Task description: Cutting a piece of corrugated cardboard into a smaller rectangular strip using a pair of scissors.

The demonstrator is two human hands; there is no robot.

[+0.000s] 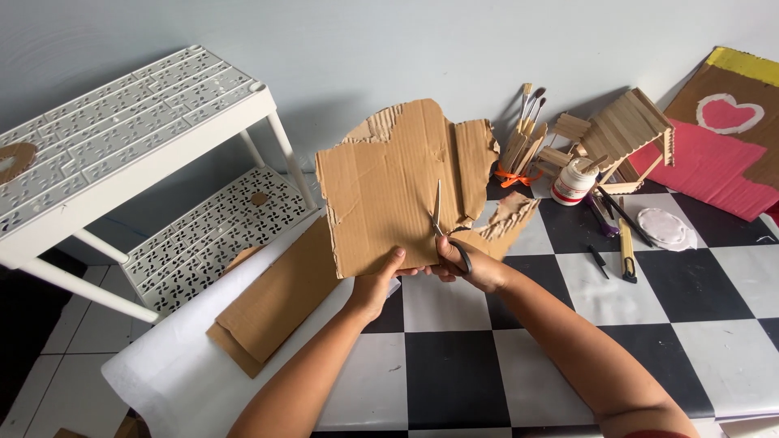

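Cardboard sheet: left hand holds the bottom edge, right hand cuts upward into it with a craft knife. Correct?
Not quite. The head view shows the right hand cutting with scissors, not a craft knife. The rest stands: the left hand holds the bottom edge of the cardboard sheet.

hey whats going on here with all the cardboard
A person is cutting a ragged sheet of cardboard with scissors. The left hand grips the sheet's bottom edge and holds it up, while the right hand works the scissors, whose blades are partway up into the sheet from below. More cardboard pieces lie on white paper on the checkered floor. A glue bottle, brushes and a stick house sit by the wall.
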